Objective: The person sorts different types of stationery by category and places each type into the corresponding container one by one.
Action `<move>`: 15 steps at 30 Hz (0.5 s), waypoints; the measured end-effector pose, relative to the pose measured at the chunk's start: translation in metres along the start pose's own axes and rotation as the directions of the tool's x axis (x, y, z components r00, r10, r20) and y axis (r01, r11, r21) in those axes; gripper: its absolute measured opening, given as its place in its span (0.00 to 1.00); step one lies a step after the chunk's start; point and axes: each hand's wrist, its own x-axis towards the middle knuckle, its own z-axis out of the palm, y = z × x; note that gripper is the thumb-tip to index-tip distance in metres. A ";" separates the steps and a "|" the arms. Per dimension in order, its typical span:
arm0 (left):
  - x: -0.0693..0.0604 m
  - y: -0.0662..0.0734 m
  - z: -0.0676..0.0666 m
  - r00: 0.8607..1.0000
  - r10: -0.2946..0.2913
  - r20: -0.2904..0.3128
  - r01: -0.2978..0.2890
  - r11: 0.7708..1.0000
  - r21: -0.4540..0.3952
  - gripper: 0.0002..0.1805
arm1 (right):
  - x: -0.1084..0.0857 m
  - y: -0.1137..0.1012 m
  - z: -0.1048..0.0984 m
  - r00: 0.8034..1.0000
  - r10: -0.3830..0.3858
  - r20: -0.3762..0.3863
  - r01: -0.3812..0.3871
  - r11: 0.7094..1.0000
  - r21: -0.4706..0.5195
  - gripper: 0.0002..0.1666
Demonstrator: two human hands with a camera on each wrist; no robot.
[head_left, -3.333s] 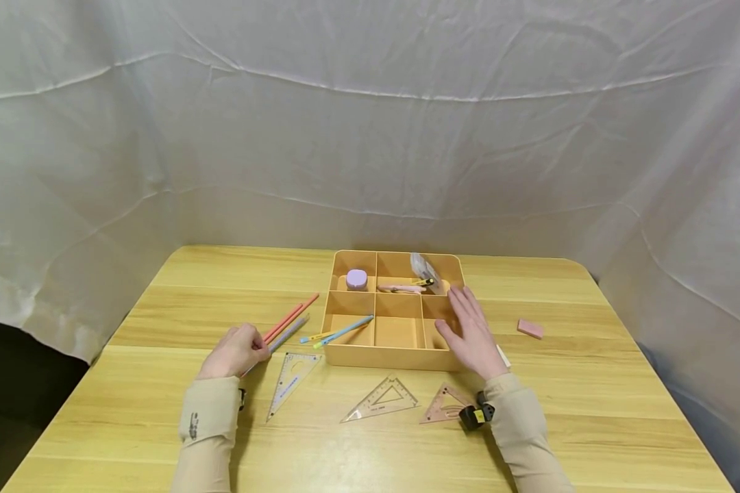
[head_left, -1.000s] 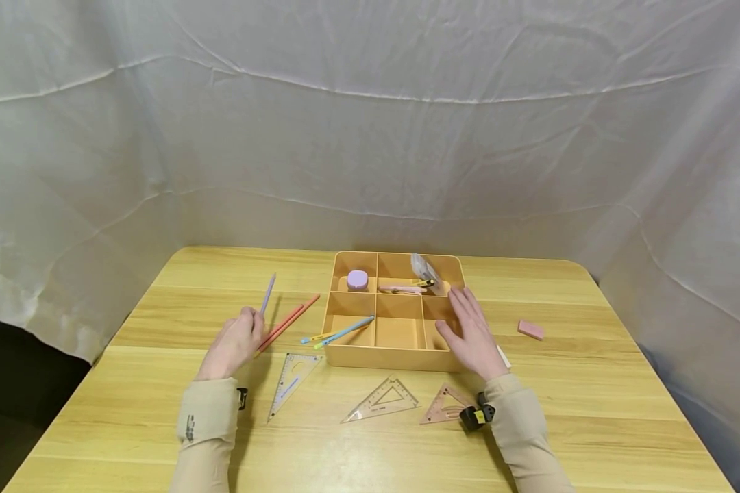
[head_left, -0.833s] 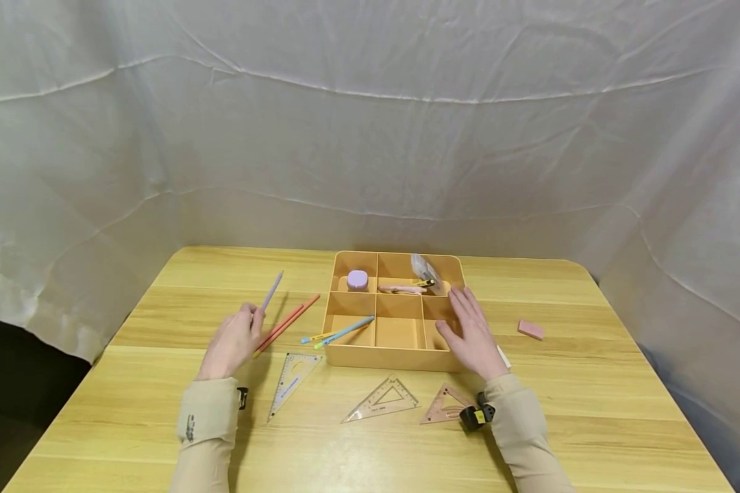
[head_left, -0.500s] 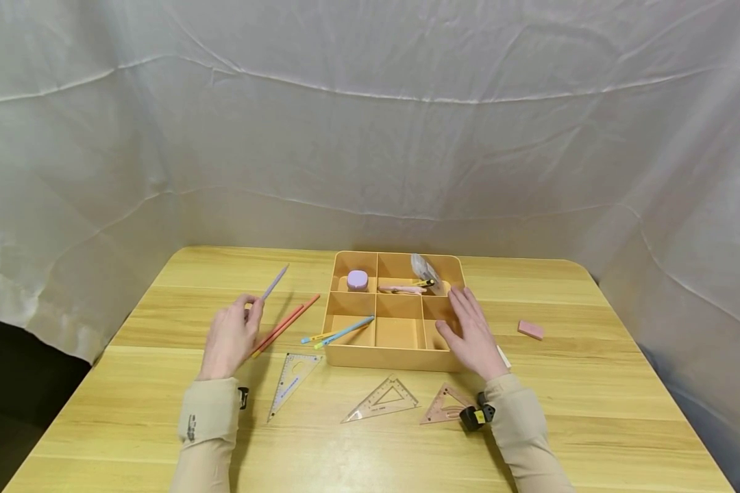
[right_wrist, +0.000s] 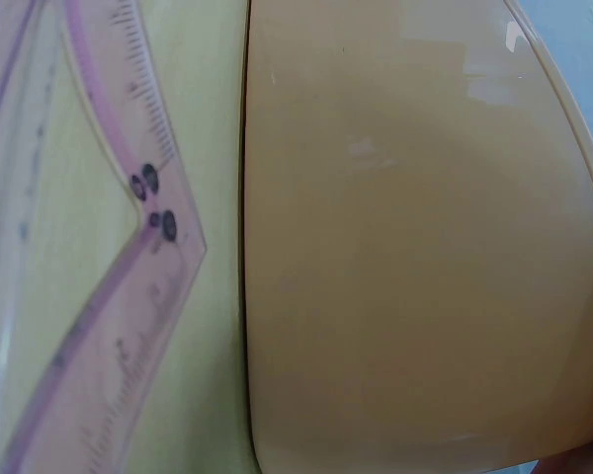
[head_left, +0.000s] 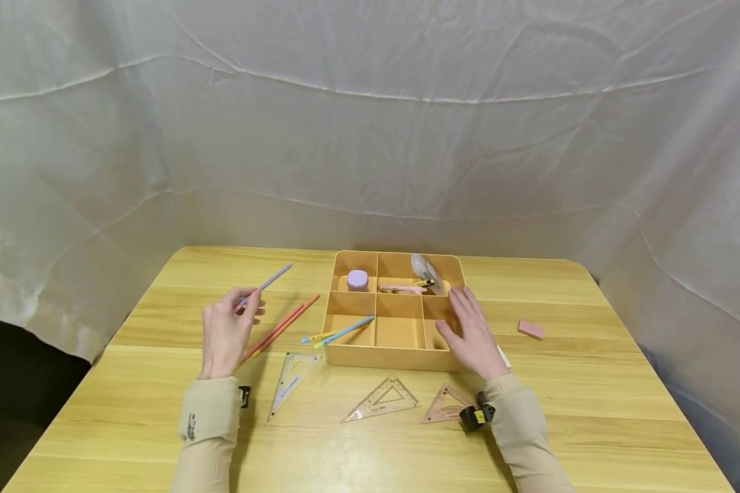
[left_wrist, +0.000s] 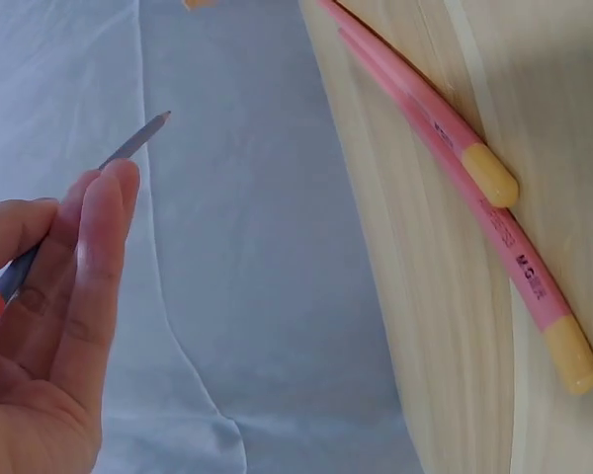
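Note:
My left hand (head_left: 227,334) pinches a purple pencil (head_left: 275,276) between thumb and fingers, raised over the table's left side. Its sharpened tip points away to the right. The left wrist view shows the pencil (left_wrist: 136,139) passing behind the fingers. Beneath lie two coral-pink pencils (head_left: 284,327) with yellow ends. My right hand (head_left: 476,342) rests on the right edge of an orange divided organizer box (head_left: 385,357), fingers extended and thumb over the front right compartment. Across its front left compartment's edge lean a blue pencil (head_left: 348,330) and a yellow one.
A clear set square (head_left: 286,383), a clear triangle (head_left: 382,402) and a pink triangle (head_left: 438,407) lie in front of the box. A pink eraser (head_left: 530,329) is at the right. Rear compartments hold a lilac round-cornered case (head_left: 357,279), pens and a clear plastic piece (head_left: 427,270).
My left hand has picked the purple pencil up from beside the coral-pink ones, lifted it and turned its tip toward the right. The right hand stays on the box.

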 end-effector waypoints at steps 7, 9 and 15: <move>0.000 0.003 0.001 0.996 0.045 -0.077 -0.048 0.998 -0.037 0.10 | 0.000 0.000 0.000 1.000 0.004 0.002 -0.004 1.000 0.001 0.41; 0.000 0.003 0.001 0.994 0.051 -0.092 -0.056 0.997 -0.056 0.10 | 0.000 -0.001 0.000 1.000 0.002 0.000 -0.002 1.000 0.001 0.41; 0.000 0.005 0.000 0.993 0.068 -0.099 -0.077 0.993 -0.087 0.10 | 0.000 -0.001 0.000 1.000 0.001 0.000 -0.001 1.000 -0.002 0.42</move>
